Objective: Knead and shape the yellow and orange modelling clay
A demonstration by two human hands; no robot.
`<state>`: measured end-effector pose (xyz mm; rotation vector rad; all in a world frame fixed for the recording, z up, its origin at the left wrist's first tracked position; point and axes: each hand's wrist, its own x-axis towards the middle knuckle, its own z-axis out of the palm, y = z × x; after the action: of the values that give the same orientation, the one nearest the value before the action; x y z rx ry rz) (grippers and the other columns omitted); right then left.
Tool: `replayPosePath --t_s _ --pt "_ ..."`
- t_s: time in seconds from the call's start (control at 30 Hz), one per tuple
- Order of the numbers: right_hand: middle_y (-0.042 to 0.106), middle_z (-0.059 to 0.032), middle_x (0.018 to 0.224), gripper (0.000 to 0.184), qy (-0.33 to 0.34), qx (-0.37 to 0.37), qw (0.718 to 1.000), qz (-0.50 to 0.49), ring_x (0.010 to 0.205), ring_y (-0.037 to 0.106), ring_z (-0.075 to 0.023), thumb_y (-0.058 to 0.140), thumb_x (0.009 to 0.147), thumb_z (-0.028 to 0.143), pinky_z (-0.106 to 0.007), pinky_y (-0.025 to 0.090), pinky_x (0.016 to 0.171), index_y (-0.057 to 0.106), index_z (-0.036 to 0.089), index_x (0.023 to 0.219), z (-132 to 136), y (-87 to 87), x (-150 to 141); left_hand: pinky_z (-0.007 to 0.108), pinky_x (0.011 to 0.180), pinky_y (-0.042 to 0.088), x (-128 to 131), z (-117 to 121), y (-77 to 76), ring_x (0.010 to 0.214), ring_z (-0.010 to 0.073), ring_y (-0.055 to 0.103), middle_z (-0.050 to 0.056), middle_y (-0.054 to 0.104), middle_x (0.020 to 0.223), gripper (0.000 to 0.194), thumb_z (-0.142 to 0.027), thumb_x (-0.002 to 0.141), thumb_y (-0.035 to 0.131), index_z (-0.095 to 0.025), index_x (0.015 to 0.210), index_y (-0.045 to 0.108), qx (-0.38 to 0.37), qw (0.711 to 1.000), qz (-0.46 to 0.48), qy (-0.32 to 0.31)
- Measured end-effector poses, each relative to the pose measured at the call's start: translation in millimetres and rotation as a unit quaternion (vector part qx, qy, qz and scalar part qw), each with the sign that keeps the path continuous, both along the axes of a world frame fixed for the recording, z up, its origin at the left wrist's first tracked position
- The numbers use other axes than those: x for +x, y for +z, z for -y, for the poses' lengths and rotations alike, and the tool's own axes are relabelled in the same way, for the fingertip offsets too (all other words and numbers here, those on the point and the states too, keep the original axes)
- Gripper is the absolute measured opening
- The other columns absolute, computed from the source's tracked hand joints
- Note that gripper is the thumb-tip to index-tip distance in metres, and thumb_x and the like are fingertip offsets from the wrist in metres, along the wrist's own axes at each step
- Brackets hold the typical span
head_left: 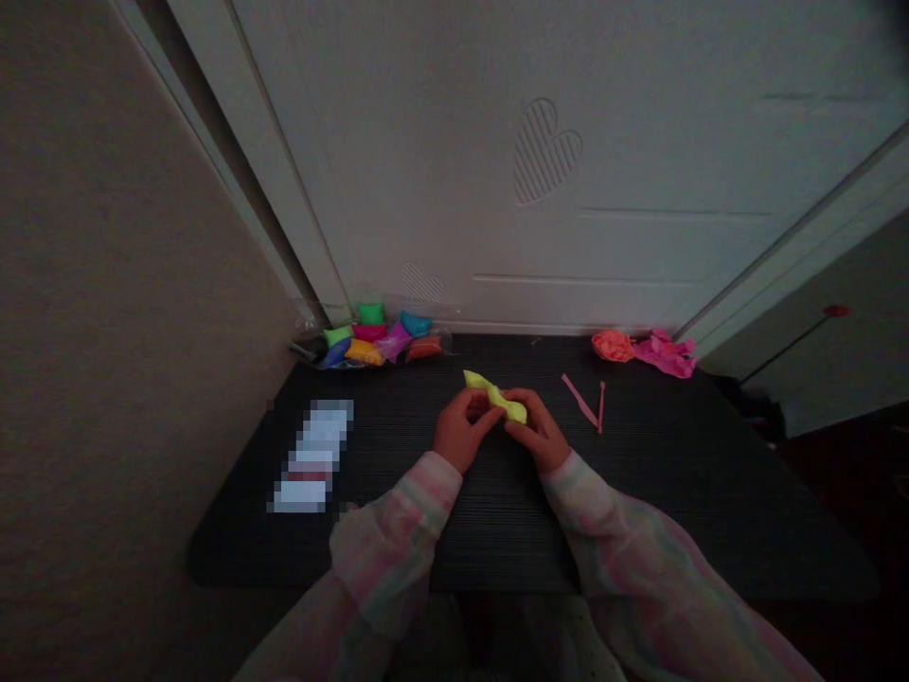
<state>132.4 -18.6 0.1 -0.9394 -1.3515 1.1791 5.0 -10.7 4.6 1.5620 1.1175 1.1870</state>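
A small yellow packet of modelling clay is held between both hands above the middle of the dark table. My left hand pinches it from the left, with a pointed yellow end sticking out past the fingers. On the other side, my right hand has its fingers closed round the packet's rounded right end. Whether the wrapper is torn cannot be made out. To the right of my right hand lie pink plastic modelling tools, one longer than the other.
A clear bag of several coloured clay packets lies at the table's back left. Crumpled orange clay or wrapping and a pink piece sit back right. A pixelated bright rectangle is at left. A white door stands behind the table.
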Motion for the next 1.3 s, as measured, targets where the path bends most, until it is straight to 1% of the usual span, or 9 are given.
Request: replayPosePath --t_s 0.1,0.2,0.37,0.5,0.67,0.97,1.07,1.17,1.3 --pt "0.051 -0.0013 0.082 0.029 0.028 -0.057 0.995 -0.081 0.077 0.049 -0.0169 0.052 0.058 0.039 -0.032 0.038 0.071 0.049 0.022 0.081 -2.0 1.7 0.9 0.028 0.07 0.043 1.1 -1.4 -1.6 0.073 0.0126 0.054 0.005 0.057 0.079 0.026 -0.029 0.062 0.054 -0.013 0.082 0.049 -0.055 0.995 0.081 -0.012" --pt "0.053 -0.002 0.079 0.027 0.009 -0.108 0.987 -0.117 0.074 0.051 -0.0168 0.045 0.062 0.045 -0.033 0.041 0.068 0.051 0.021 0.074 -4.6 2.5 2.2 0.029 0.072 0.043 0.5 -0.9 0.8 0.074 0.0128 0.055 0.005 0.058 0.079 0.024 -0.025 0.06 0.055 -0.012 0.08 0.051 -0.071 0.993 0.094 -0.005" --pt "0.057 -0.0019 0.077 0.021 -0.037 -0.099 0.991 -0.084 0.073 0.052 -0.0158 0.045 0.066 0.04 -0.03 0.041 0.068 0.054 0.021 0.069 -6.2 -2.0 3.6 0.03 0.074 0.043 0.4 1.0 4.4 0.075 0.0134 0.055 0.006 0.059 0.08 0.023 -0.022 0.059 0.056 -0.012 0.078 0.052 -0.092 0.99 0.103 -0.013" --pt "0.059 -0.0006 0.077 0.016 -0.022 -0.106 0.992 -0.066 0.071 0.053 -0.0149 0.056 0.058 0.034 -0.03 0.041 0.066 0.053 0.02 0.065 -7.7 -4.4 6.0 0.03 0.074 0.042 -0.8 0.5 3.6 0.076 0.0141 0.055 0.006 0.06 0.081 0.028 -0.022 0.055 0.06 -0.012 0.08 0.053 -0.102 0.988 0.11 -0.038" --pt "0.058 0.003 0.069 0.021 -0.007 -0.118 0.991 -0.069 0.065 0.054 -0.0113 0.063 0.05 0.024 -0.028 0.041 0.065 0.052 0.021 0.068 -9.8 -2.8 11.1 0.032 0.074 0.042 -2.5 -0.5 2.2 0.074 0.0149 0.056 0.006 0.061 0.08 0.03 -0.023 0.053 0.061 -0.012 0.081 0.055 -0.121 0.987 0.097 -0.046" --pt "0.057 0.0045 0.057 0.016 0.032 -0.176 0.983 -0.031 0.05 0.051 -0.0087 0.062 0.051 0.025 -0.025 0.04 0.053 0.057 0.019 0.065 -9.0 -0.6 18.2 0.031 0.075 0.041 -4.3 -0.1 7.6 0.075 0.0139 0.055 0.003 0.061 0.078 0.027 -0.022 0.052 0.062 -0.013 0.077 0.057 -0.17 0.974 0.127 -0.079" --pt "0.058 0.0029 0.058 0.015 0.0 -0.147 0.989 0.021 0.055 0.052 -0.0113 0.062 0.051 0.027 -0.027 0.041 0.057 0.058 0.019 0.062 -7.5 2.7 15.9 0.03 0.07 0.042 -3.1 0.5 8.8 0.071 0.0122 0.054 0.003 0.059 0.077 0.028 -0.022 0.052 0.061 -0.013 0.078 0.056 -0.206 0.961 0.164 -0.083" --pt "0.059 0.0009 0.064 0.013 -0.064 -0.07 0.992 0.088 0.061 0.053 -0.0133 0.058 0.056 0.029 -0.029 0.041 0.061 0.058 0.02 0.065 -4.0 5.1 10.0 0.027 0.06 0.044 -0.4 0.9 7.5 0.064 0.0096 0.052 0.0 0.056 0.073 0.027 -0.027 0.054 0.06 -0.014 0.077 0.052 -0.25 0.941 0.213 -0.084" --pt "0.057 -0.0002 0.064 0.011 -0.08 0.043 0.974 0.205 0.059 0.051 -0.0135 0.052 0.063 0.028 -0.027 0.039 0.056 0.058 0.021 0.067 1.6 6.2 1.6 0.021 0.052 0.04 1.7 -0.4 2.9 0.055 0.0055 0.048 -0.005 0.049 0.063 0.026 -0.027 0.052 0.061 -0.015 0.07 0.045 -0.231 0.951 0.196 -0.063"
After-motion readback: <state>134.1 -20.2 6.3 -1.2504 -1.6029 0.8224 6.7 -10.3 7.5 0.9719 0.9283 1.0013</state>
